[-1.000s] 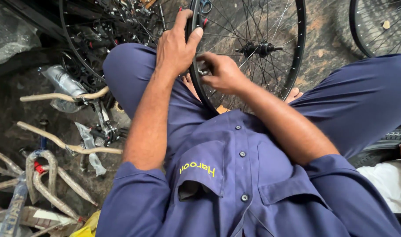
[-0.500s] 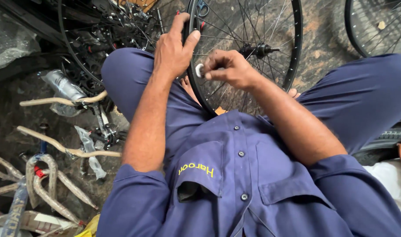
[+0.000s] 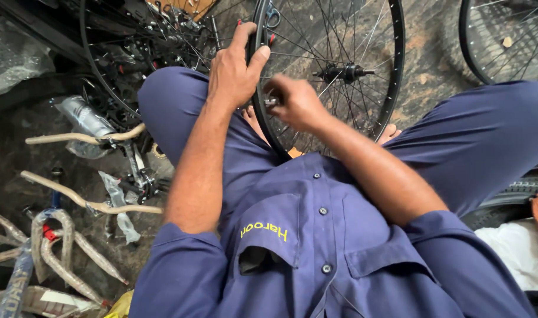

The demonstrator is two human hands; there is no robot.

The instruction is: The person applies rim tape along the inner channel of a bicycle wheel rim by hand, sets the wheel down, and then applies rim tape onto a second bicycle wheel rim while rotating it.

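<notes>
Black spoked bicycle wheel rim (image 3: 395, 70) stands upright between the person's knees, hub (image 3: 344, 73) at centre. Right hand (image 3: 295, 103) pinches a small metal spoke nipple (image 3: 271, 101) at the rim's inner edge. Left hand (image 3: 233, 70) wraps the rim, thumb over it. Wrapped handlebars (image 3: 83, 138) lie left; second wheel (image 3: 487, 53) far right.
</notes>
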